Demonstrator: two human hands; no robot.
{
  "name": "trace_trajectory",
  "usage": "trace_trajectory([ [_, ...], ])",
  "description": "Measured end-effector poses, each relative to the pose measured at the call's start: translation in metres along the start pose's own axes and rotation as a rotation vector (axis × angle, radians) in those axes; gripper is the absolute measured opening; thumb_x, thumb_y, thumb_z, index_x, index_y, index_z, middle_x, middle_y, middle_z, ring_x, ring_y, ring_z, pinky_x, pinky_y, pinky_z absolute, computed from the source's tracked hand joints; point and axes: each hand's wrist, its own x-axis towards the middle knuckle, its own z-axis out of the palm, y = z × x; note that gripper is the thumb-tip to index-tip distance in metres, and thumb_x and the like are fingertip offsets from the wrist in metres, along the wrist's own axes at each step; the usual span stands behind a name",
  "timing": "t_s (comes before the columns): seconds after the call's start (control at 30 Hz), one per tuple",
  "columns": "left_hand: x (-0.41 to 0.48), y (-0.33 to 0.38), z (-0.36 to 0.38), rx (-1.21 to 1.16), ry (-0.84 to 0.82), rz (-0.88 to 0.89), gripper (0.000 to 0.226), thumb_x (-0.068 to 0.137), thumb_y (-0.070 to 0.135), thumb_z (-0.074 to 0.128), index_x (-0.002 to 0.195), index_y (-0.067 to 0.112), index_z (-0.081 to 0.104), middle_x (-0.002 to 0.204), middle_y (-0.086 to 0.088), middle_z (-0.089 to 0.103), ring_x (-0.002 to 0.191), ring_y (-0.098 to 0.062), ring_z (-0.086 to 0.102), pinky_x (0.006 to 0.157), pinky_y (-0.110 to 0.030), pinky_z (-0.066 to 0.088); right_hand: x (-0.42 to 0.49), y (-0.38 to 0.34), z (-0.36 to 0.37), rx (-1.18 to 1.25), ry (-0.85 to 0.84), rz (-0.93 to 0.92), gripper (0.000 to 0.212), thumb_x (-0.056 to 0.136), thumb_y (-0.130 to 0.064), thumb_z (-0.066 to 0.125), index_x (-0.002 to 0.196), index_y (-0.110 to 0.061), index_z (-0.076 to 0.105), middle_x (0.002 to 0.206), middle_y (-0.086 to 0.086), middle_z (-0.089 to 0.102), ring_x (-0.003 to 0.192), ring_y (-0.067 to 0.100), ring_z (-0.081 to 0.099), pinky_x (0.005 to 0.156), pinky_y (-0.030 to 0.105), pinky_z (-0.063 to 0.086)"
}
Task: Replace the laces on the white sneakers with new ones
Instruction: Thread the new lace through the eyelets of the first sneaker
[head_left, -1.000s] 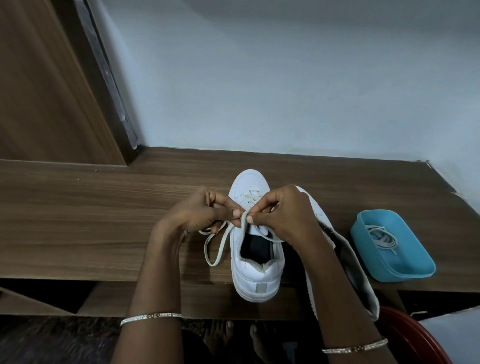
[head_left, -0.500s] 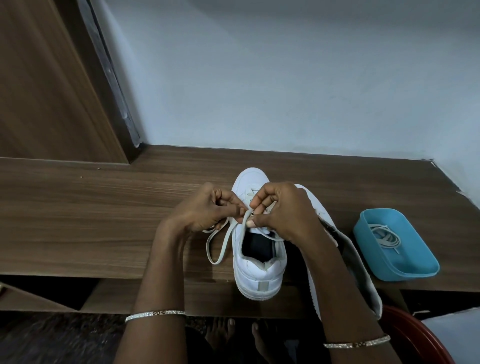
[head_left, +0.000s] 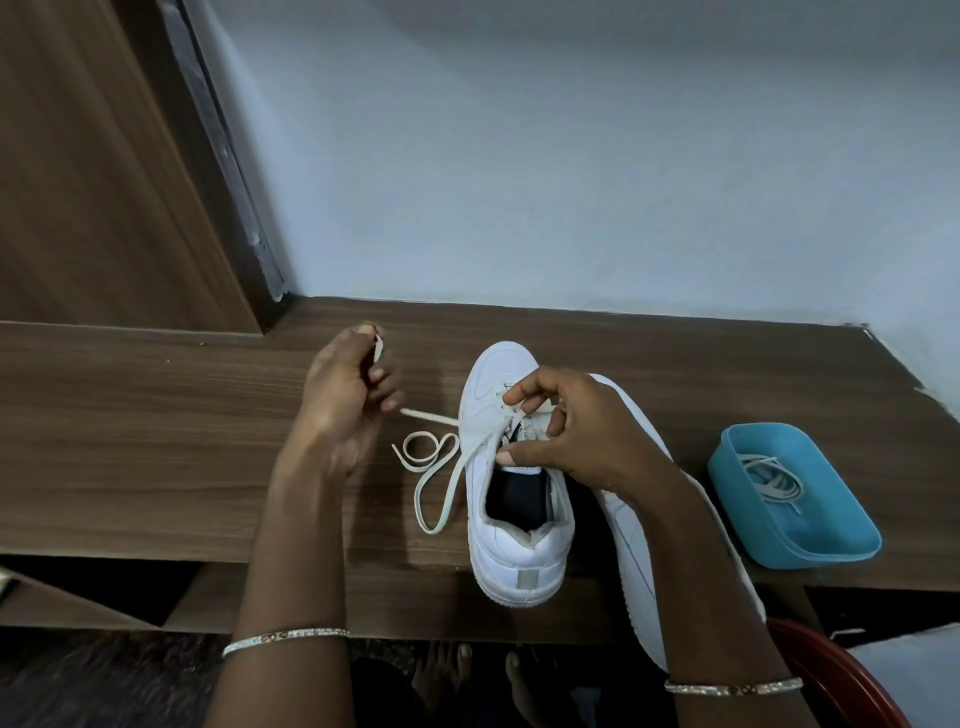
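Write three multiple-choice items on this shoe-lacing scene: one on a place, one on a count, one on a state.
1. Where on the table does the blue tray stand?
A) left of the sneakers
B) behind the sneakers
C) right of the sneakers

2. How many sneakers are on the table?
A) two
B) one
C) three

3. What is the left hand doing?
A) lying flat on the table
B) pinching a lace
C) holding the tray

Answers:
1 C: the tray sits to the right, past the second sneaker.
2 A: there is the near sneaker, and the second one is partly hidden beside it.
3 B: its fingers pinch the lace that trails from the near sneaker.
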Motion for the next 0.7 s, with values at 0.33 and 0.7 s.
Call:
trace_trajectory([
  [0.33, -0.012, -0.005, 0.002, 0.955, -0.551, 0.03, 0.014, 0.077, 0.023, 0.081, 0.083, 0.011, 0.078, 0.079, -0.001, 0.075, 0.073, -0.007, 0.062, 0.072, -0.024, 0.046, -0.003, 0.002, -0.01, -0.251, -0.028, 0.047, 0.078, 0.057, -0.042, 0.093, 0.127, -0.035, 0.058, 0.121, -0.009, 0.046, 0.115, 0.016, 0.044, 0.09, 0.032, 0.042],
  [0.7, -0.006, -0.006, 0.014, -0.223, -0.3, -0.073, 0.018, 0.097, 0.024, 0.047, 0.082, 0.015, 0.048, 0.063, 0.0, 0.054, 0.064, -0.018, 0.067, 0.076, -0.032, 0.055, -0.003, 0.009, -0.012, -0.082, -0.069, 0.135, 0.068, 0.053, -0.048, 0.094, 0.113, -0.031, 0.065, 0.099, -0.011, 0.062, 0.086, 0.005, 0.059, 0.075, 0.024, 0.048],
])
